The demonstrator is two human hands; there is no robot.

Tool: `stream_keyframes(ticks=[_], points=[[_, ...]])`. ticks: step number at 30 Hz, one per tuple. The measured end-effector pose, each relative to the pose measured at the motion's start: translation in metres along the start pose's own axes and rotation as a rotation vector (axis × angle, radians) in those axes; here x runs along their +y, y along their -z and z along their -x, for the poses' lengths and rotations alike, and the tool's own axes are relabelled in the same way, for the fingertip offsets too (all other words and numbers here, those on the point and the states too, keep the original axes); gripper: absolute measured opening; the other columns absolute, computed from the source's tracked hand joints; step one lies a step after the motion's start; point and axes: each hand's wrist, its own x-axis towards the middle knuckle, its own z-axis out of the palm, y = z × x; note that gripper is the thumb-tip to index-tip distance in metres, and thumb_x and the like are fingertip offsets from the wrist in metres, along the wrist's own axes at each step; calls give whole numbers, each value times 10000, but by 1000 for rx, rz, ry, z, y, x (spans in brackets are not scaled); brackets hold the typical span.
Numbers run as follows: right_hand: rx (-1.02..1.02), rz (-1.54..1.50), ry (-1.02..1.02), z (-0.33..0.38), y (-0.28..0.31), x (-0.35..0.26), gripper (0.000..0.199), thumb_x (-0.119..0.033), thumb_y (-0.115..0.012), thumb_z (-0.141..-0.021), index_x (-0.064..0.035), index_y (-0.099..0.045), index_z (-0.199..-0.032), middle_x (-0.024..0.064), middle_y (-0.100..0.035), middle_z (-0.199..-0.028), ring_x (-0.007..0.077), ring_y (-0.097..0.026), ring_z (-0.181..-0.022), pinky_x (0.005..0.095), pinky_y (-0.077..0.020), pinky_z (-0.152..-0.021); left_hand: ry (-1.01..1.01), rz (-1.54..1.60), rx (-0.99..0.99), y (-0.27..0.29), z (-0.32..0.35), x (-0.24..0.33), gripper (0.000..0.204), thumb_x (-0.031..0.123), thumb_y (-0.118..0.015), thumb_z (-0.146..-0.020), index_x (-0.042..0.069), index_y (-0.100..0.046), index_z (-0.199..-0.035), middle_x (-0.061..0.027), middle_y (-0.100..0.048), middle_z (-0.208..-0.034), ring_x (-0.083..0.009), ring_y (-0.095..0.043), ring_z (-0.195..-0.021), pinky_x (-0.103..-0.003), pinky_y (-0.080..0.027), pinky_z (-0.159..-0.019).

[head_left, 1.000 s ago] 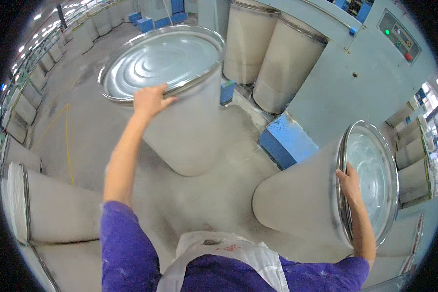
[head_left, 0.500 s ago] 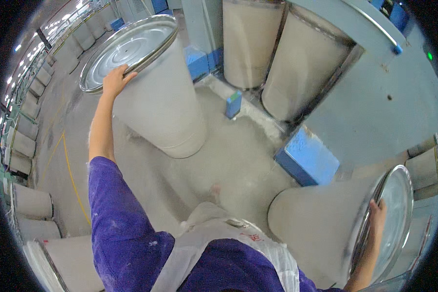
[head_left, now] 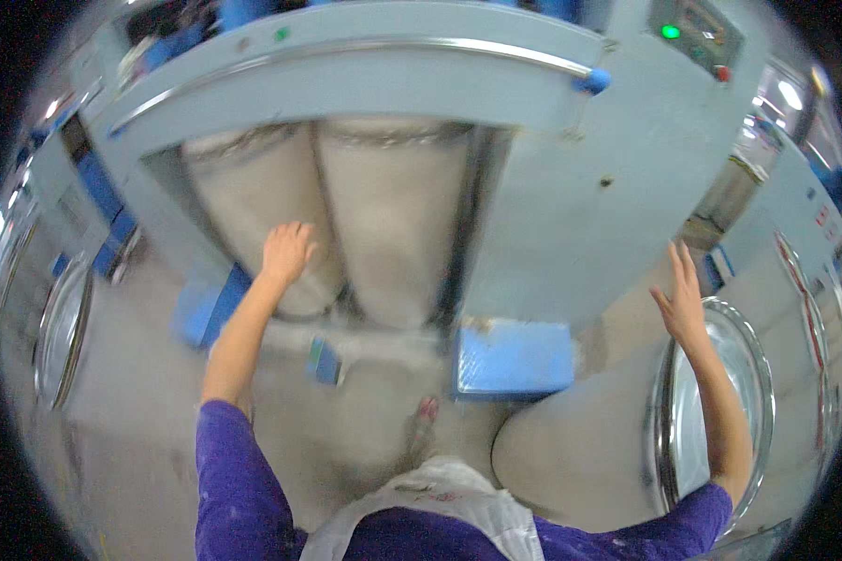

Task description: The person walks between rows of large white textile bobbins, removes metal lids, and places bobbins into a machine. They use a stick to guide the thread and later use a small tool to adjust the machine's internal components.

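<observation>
Left hand point(head_left: 287, 251) seemingly touches a pale can point(head_left: 253, 201).

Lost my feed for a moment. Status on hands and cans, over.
Left hand open, on a pale upright can in the machine bay. Right hand open above the tilted can's metal rim. Blue block between.

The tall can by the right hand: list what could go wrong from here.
1. The right hand is open above the metal rim of the tall can, with no grip on it; the can looks tilted, so it may tip or roll.
2. The left hand lies flat on a grey can inside the blue machine; fingers might get pinched against the next can.
3. A blue floor plate near the foot could trip a step.
</observation>
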Motion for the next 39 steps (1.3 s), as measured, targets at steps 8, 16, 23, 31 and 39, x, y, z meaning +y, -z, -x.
stream_keyframes(ticks=[8, 16, 23, 31, 39], points=[[807, -3, -105, -326, 4, 62, 594, -139, -549, -852, -88, -282, -1380, 202, -329, -1365, 365, -385, -1223, 412, -395, -964, -270, -12, 148, -39, -237, 66, 363, 358, -657, -773, 111, -589, -1030, -100, -578, -1038, -258, -533, -989, -375, -432, -817], [1195, -60, -438, -451, 29, 118, 328, -177, -524, -859, -64, -547, -1166, 139, -525, -1114, 275, -481, -1088, 370, -389, -932, -215, 201, 119, -102, -301, 38, 517, 464, -515, -854, 125, -485, -1243, -178, -472, -1272, -331, -461, -1160, -437, -383, -945], [1158, -85, 539, -341, -42, -66, 269, -134, -531, -852, -64, -570, -1109, 129, -566, -1111, 276, -539, -1023, 432, -363, -940, -274, 395, -177, -90, -315, 51, 587, 470, -507, -843, 149, -419, -1326, -139, -339, -1399, -367, -297, -1281, -500, -254, -1031], [-64, -431, 427, -353, -296, -265, 287, -230, -619, -789, -49, -590, -1010, 145, -611, -948, 365, -572, -888, 429, -456, -788, -223, 581, -223, -61, -314, 64, 544, 415, -491, -857, 121, -427, -1310, -134, -393, -1364, -316, -319, -1270, -439, -257, -1036], [2, -191, 368, -395, -291, -239, 422, -415, -562, -838, -104, -586, -1121, 138, -573, -1138, 313, -522, -1057, 426, -395, -924, -142, 1024, -303, -41, -298, 43, 601, 563, -412, -855, 96, -531, -1214, -170, -492, -1265, -333, -450, -1176, -430, -353, -977]])
